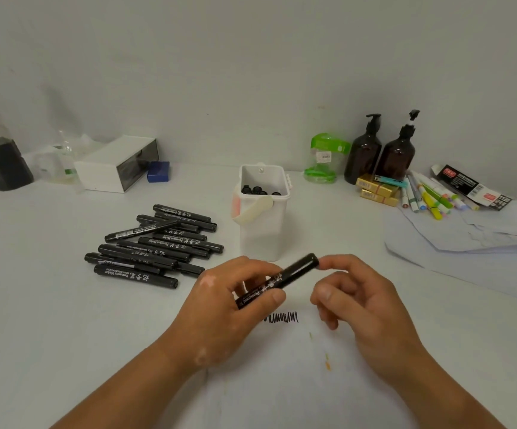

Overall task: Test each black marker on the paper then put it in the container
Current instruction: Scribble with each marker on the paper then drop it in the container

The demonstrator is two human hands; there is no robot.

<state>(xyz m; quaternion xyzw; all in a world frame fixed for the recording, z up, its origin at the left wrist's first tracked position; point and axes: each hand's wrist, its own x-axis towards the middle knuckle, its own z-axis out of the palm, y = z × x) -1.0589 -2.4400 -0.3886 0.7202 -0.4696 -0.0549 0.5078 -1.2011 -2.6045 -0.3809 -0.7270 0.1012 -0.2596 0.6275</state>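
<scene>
While the left hand (235, 292) grips the black marker (294, 270) above the paper (282, 382), the right hand (359, 298), loosely curled, touches its cap end.

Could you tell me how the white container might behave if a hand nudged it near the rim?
The white container is tall and narrow, so it may tip rather than slide. It looks like thin plastic holding only a few markers, so probably light.

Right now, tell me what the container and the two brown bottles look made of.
Container: probably plastic, matte white; opaque moulded walls with rounded corners. Bottles: dark amber with glossy highlights; glass or plastic, cannot tell from this view.
</scene>
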